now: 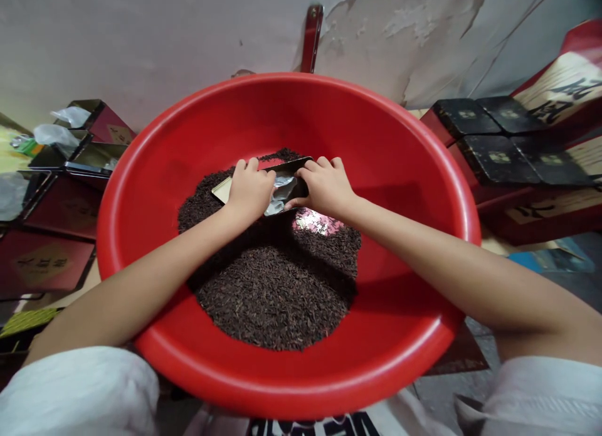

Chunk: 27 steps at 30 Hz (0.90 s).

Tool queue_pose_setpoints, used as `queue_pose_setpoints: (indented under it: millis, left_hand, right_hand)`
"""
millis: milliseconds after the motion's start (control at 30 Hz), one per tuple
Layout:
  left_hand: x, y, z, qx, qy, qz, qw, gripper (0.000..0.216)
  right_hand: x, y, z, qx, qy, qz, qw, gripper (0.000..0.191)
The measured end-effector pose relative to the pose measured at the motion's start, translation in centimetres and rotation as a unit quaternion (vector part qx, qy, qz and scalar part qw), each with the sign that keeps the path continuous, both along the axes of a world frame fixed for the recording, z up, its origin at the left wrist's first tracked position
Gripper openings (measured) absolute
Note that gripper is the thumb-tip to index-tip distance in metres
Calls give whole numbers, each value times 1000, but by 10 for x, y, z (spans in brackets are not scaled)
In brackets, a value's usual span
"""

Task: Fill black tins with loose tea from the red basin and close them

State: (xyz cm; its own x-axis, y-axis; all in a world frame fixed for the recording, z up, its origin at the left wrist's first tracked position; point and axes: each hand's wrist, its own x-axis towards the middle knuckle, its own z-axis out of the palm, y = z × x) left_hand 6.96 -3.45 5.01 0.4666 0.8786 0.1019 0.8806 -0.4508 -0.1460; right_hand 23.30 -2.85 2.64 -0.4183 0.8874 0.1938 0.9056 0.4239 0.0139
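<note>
round red basin (301,392), grainy dark leaves (277,298), left hand (249,192), right hand (325,186), grips clamped on flat tin (288,166)

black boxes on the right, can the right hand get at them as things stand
Probably, but not at once: the right hand grips a tin over the tea, and the red basin's rim stands between it and the black boxes, whose tops lie uncovered.
</note>
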Motion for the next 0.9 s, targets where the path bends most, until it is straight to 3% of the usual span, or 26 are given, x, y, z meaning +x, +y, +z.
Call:
queue_pose_setpoints:
  millis: [133, 233, 333, 433, 633, 767, 900]
  left_hand:
    - [-2, 2, 2, 0, -63, 15, 998, 26]
    - [-5, 3, 7, -38, -213, 33, 976, 22]
    - [-9, 8, 13, -113, -393, 39, 912, 21]
    - [-14, 15, 17, -189, -497, 68, 844, 19]
    - [-28, 29, 20, -233, -557, 81, 793, 13]
    - [-30, 28, 22, -329, -547, 73, 766, 12]
    - [-25, 23, 25, -361, -515, 91, 772, 15]
  right_hand:
    - [-1, -2, 0, -35, 16, 6, 999, 38]
    - [0, 1, 3, -50, 63, 0, 997, 20]
    - [2, 4, 8, -70, 132, 7, 989, 19]
    - [3, 4, 14, -94, 207, 27, 974, 18]
    - [4, -3, 33, 13, 237, 8, 971, 19]
    - [13, -1, 41, 42, 287, 19, 957, 25]
    - [22, -7, 48, 90, 325, 59, 940, 40]
